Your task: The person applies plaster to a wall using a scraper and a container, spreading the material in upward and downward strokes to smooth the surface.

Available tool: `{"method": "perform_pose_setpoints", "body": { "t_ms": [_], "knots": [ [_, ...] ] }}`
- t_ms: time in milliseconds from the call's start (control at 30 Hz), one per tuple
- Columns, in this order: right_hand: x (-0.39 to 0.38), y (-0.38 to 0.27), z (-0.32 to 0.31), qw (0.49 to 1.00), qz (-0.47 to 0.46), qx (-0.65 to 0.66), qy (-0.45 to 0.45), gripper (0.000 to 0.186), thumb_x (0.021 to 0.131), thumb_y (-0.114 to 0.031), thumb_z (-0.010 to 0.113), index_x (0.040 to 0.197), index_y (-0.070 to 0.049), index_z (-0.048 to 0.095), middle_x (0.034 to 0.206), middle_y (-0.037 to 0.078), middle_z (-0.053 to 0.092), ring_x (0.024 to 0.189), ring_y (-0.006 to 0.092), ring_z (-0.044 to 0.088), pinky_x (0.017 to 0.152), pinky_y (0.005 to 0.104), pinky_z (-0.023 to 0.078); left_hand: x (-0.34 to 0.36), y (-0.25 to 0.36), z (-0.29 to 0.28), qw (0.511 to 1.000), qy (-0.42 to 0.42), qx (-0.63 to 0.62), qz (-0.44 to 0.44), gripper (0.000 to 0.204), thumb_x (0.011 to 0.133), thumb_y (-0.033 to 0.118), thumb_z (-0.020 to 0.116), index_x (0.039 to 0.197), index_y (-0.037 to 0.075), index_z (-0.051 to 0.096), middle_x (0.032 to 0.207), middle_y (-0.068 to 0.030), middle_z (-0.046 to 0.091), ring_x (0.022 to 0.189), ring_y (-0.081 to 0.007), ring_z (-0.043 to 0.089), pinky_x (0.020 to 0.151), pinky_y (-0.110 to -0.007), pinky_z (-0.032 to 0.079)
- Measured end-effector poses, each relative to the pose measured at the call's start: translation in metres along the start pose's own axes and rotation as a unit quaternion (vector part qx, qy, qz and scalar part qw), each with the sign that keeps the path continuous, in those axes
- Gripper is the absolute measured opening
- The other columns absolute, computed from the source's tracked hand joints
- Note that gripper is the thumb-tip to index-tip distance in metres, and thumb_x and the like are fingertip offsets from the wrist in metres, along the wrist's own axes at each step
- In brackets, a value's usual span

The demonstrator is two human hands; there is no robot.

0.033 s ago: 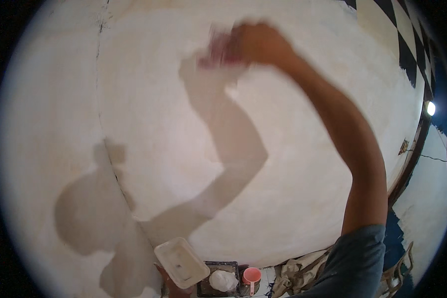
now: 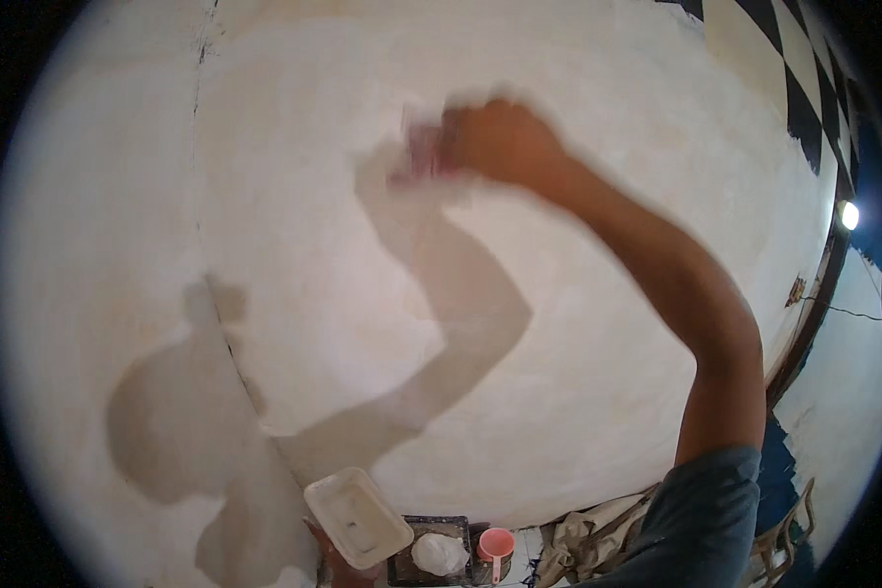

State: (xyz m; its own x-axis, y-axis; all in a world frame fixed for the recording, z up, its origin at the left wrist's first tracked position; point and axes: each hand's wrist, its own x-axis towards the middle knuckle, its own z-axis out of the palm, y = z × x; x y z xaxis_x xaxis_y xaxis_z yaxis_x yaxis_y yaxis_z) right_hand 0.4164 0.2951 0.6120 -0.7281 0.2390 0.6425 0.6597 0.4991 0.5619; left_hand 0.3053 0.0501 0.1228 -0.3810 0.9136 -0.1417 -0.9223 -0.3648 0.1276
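My right hand [image 2: 500, 142] is raised high against a white plastered wall [image 2: 608, 323] and is blurred by motion. It grips a small pinkish pad [image 2: 423, 147] pressed flat to the wall; what kind of pad it is cannot be told. At the bottom edge my left hand [image 2: 325, 557] shows only partly under a white rectangular tray [image 2: 358, 517], which it holds up, tilted, close to the wall. The tray's inside is smeared white.
Below the tray stand a dark square container [image 2: 439, 554] with a white lump in it and a small pink cup [image 2: 496, 544]. Crumpled cloth [image 2: 583, 537] lies at the wall's foot. A black-and-white chequered surface [image 2: 804, 88] and a bright lamp [image 2: 848, 216] are at the right. A thin crack [image 2: 202, 59] runs down the wall.
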Motion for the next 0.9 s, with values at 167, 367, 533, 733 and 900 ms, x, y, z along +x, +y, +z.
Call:
{"method": "perform_pose_setpoints", "body": {
  "t_ms": [167, 367, 533, 733, 900],
  "knots": [
    [-0.053, -0.03, 0.035, 0.992, -0.002, 0.058, -0.108, 0.027, 0.088, -0.027, 0.058, 0.1, -0.003, 0.06, 0.089, 0.025, 0.067, 0.087, 0.0391, 0.066, 0.074, 0.049, 0.054, -0.004, -0.004, -0.007, 0.97, -0.149, 0.184, 0.054, 0.079, 0.091, 0.074, 0.017, 0.147, 0.019, 0.03, 0.146, -0.0074, 0.04, 0.13, -0.0321, 0.042, 0.11, -0.057, 0.031],
    [0.041, 0.115, -0.059, 0.969, 0.234, -0.001, 0.078, 0.039, 0.081, -0.041, 0.068, 0.083, -0.002, 0.07, 0.084, 0.021, 0.07, 0.079, 0.0342, 0.07, 0.069, 0.0443, 0.056, -0.017, -0.013, 0.009, 0.976, -0.063, 0.2, 0.061, 0.08, 0.091, 0.075, 0.019, 0.147, 0.02, 0.031, 0.143, -0.0071, 0.043, 0.128, -0.0324, 0.044, 0.107, -0.058, 0.034],
    [0.011, 0.142, -0.105, 0.894, 0.259, 0.36, 0.065, 0.033, 0.086, -0.035, 0.062, 0.08, -0.003, 0.07, 0.084, 0.011, 0.07, 0.078, 0.0229, 0.065, 0.067, 0.0361, 0.056, -0.023, -0.006, -0.007, 0.782, -0.056, 0.599, 0.161, 0.081, 0.088, 0.078, 0.022, 0.146, 0.022, 0.033, 0.141, -0.0074, 0.045, 0.125, -0.0339, 0.046, 0.103, -0.059, 0.039],
    [-0.042, 0.13, -0.121, 0.839, 0.326, 0.434, 0.03, 0.048, 0.089, -0.039, 0.056, 0.097, 0.007, 0.067, 0.101, 0.018, 0.067, 0.09, 0.0253, 0.065, 0.077, 0.0395, 0.055, -0.001, -0.005, -0.033, 0.991, -0.06, 0.117, 0.002, 0.083, 0.087, 0.079, 0.025, 0.146, 0.022, 0.034, 0.14, -0.0085, 0.045, 0.122, -0.0353, 0.049, 0.099, -0.06, 0.042],
    [-0.043, 0.137, -0.13, 0.889, 0.292, 0.35, 0.05, 0.038, 0.09, -0.026, 0.06, 0.109, 0.006, 0.062, 0.094, 0.016, 0.07, 0.081, 0.0265, 0.067, 0.075, 0.0389, 0.055, -0.003, -0.007, -0.02, 0.992, -0.058, 0.107, -0.026, 0.083, 0.086, 0.079, 0.026, 0.145, 0.022, 0.035, 0.14, -0.0089, 0.046, 0.121, -0.0355, 0.051, 0.098, -0.06, 0.044]
  ]
}}
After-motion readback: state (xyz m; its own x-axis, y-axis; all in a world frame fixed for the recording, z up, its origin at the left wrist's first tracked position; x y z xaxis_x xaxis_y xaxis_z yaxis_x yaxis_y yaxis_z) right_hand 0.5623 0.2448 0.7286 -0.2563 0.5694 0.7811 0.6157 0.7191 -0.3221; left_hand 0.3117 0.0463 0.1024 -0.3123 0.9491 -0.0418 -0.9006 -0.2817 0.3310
